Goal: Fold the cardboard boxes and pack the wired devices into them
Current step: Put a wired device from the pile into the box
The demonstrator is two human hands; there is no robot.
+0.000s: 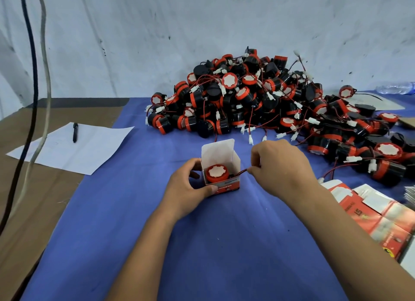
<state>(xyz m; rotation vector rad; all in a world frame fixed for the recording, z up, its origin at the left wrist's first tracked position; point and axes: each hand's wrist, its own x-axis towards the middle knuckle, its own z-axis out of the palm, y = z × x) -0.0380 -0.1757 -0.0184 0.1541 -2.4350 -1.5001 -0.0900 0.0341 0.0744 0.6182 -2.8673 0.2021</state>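
Head view, looking down on a blue cloth (202, 244). Dead centre, a small cardboard box (221, 169) standing upright, lid flap raised at the back, top open. Inside it, a wired device (217, 173) — red rim, white face turned up, sitting just below the box's front edge.

Left hand (190, 188) curled round the box's left side, thumb pressed across the front panel, fingers wrapped behind the left wall. A firm grip on the box.

Right hand (280, 166) just beside the box's right wall, fingertips closed in a pinch on the device's thin red-and-black wire (241, 171), which runs from the box's right corner straight into that pinch.

Behind, a big heap of devices (269, 103) — black and red, white plugs sticking out — spilling toward the right edge. At the right, flat unfolded boxes (377, 215) in a stack. Over on the left, a sheet of paper (85, 148) with a pen (75, 132) lying on it, half on the cloth, half on the brown table (33, 199).
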